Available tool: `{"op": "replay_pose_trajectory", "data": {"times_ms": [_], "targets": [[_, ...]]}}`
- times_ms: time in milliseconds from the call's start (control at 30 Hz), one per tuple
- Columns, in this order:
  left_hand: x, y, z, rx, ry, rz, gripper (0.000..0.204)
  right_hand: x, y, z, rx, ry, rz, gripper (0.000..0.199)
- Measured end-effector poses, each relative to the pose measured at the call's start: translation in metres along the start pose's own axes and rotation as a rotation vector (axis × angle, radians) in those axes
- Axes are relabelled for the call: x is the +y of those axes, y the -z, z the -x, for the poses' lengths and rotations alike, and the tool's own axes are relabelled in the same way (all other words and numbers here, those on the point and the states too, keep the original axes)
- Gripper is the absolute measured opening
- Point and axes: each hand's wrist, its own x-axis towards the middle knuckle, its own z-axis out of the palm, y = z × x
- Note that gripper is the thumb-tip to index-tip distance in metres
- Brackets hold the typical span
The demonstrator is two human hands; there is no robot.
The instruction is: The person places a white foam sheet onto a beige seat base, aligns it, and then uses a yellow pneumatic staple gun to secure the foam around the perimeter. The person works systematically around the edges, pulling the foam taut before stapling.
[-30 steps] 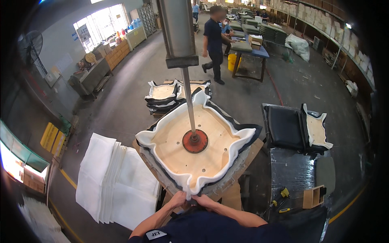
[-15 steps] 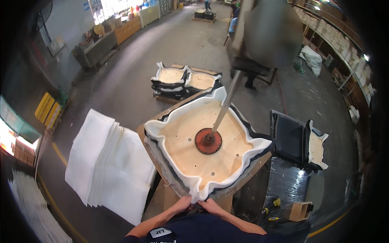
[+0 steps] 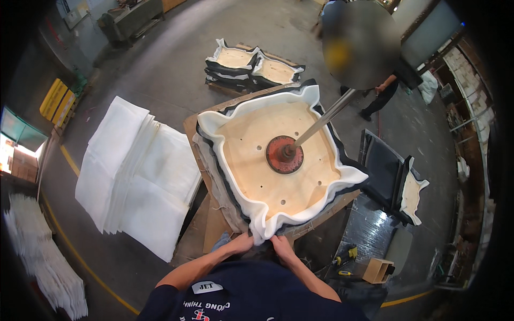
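Note:
A square wooden seat panel (image 3: 241,160) lies on a board-topped stand in front of me. White padding (image 3: 309,210) and a black cover (image 3: 342,152) curl up around its edges, with pointed folds at the corners. A round red press foot (image 3: 284,154) on a slanting metal rod bears on the middle of the panel. At the corner nearest me, my left hand (image 3: 242,243) is closed on the cover's edge. On the other side of the same corner my right hand (image 3: 281,246) also grips the cover. The fingertips of both hands are partly hidden under the folds.
Stacked white sheets (image 3: 155,182) lie at left. Beyond the stand sit stacked padded seats (image 3: 234,58). At right are a black padded seat (image 3: 381,166), a yellow-black power tool (image 3: 345,255), a screwdriver (image 3: 346,273) and a wooden box (image 3: 377,270). A person (image 3: 383,99) stands at far right.
My view has tilted lower, so more of my shirt shows. Both hands stay at the near corner. The person at far right shows more, with an arm and leg in view.

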Motion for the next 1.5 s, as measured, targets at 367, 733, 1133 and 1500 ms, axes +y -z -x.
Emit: {"op": "replay_pose_trajectory", "data": {"times_ms": [367, 733, 1133, 1500], "targets": [[-0.047, 0.012, -0.022, 0.155, -0.725, -0.549, 0.032, 0.007, -0.030, -0.002, 0.251, 0.176, 0.254, 0.054], [0.020, 0.012, 0.018, -0.145, -0.103, -0.060, 0.049, 0.011, -0.013, -0.003, 0.241, 0.063, 0.340, 0.060], [-0.008, 0.020, -0.006, -0.205, -0.097, -0.120, 0.037, -0.010, 0.009, -0.012, 0.257, -0.020, -0.204, 0.036], [0.011, 0.036, 0.004, -0.211, -0.063, -0.194, 0.064, -0.010, -0.007, 0.000, 0.299, -0.061, -0.394, 0.035]]}}
